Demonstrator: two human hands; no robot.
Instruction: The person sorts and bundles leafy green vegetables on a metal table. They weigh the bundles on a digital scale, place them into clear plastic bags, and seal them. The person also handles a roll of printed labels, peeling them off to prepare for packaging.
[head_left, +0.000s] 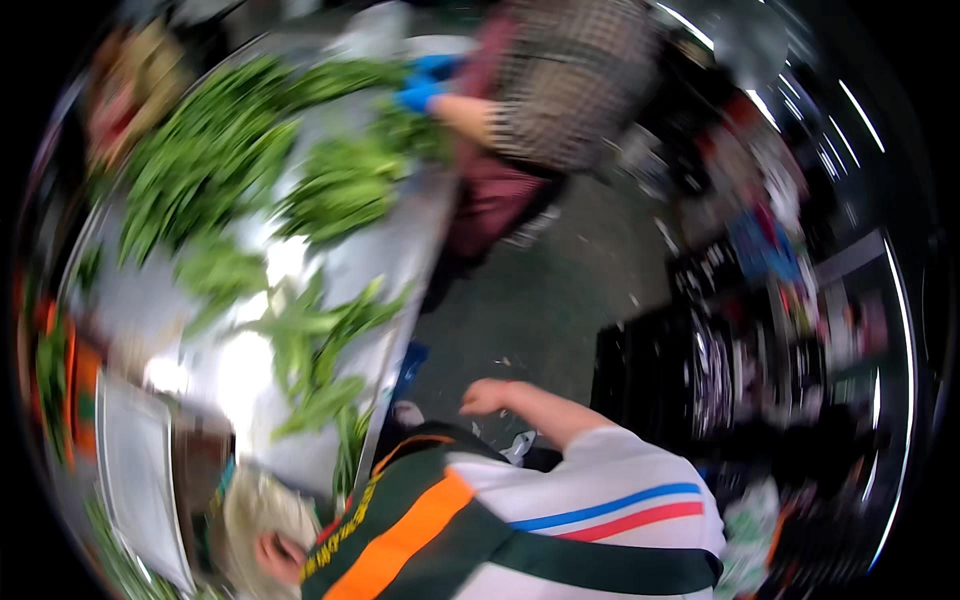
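Observation:
Neither of my hands is in view. Before me stands a metal worktable (409, 277), its sheet top shining under bright light. A large pile of long leafy greens (210, 142) lies on its far left part, with a smaller bunch of greens (345, 187) beside it. Loose leafy stalks (300, 330) are scattered nearer the table's right edge. At the top, a co-worker's blue-gloved hands (424, 84) touch the greens. Another co-worker in a white, green and orange top (585, 510) is at the bottom, one bare hand (484, 396) over the floor beside the table.
Dark stacked crates (645, 367) stand right of the aisle floor (525, 300). Goods and bags crowd the right side. An orange crate (84, 390) and a pale rectangular tray (139, 465) are at the lower left. The picture is blurred.

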